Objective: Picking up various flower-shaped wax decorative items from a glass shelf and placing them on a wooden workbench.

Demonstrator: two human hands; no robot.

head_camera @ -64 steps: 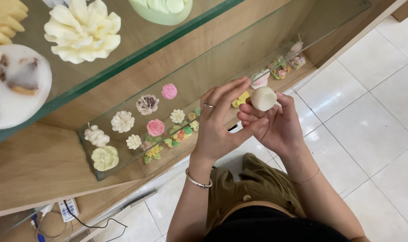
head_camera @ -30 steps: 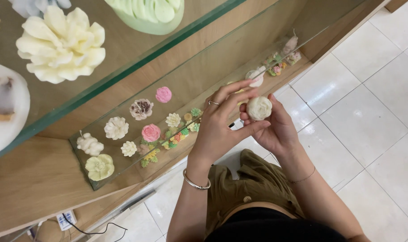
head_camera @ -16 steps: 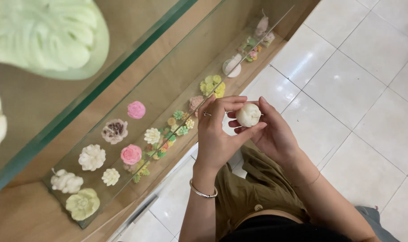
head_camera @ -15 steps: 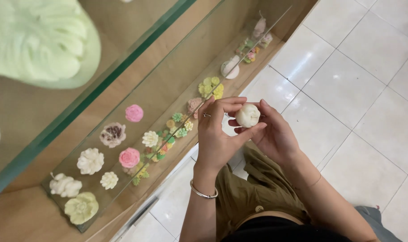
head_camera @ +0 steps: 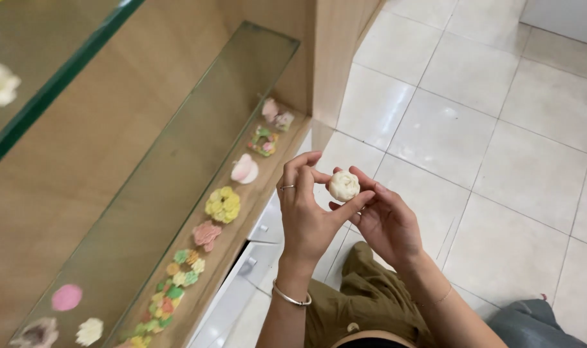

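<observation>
Head view: left hand (head_camera: pixel 306 216) and right hand (head_camera: pixel 387 222) pinch a cream flower-shaped piece (head_camera: pixel 343 185) beside the glass shelf (head_camera: pixel 197 135).

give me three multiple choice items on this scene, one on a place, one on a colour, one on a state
1. Where is the yellow flower piece?
A. on the wooden ledge under the glass shelf
B. on the tiled floor
C. in the left hand

2. What colour is the small round flower piece held between the hands?
A. bright green
B. cream white
C. dark red

3. How is that piece held?
A. lying flat on one open palm
B. resting on the floor
C. pinched by fingers of both hands

Key: 1 A, it sits in the row on the ledge; 2 B, pale cream; 3 C, left hand and right hand both touch it.
</observation>
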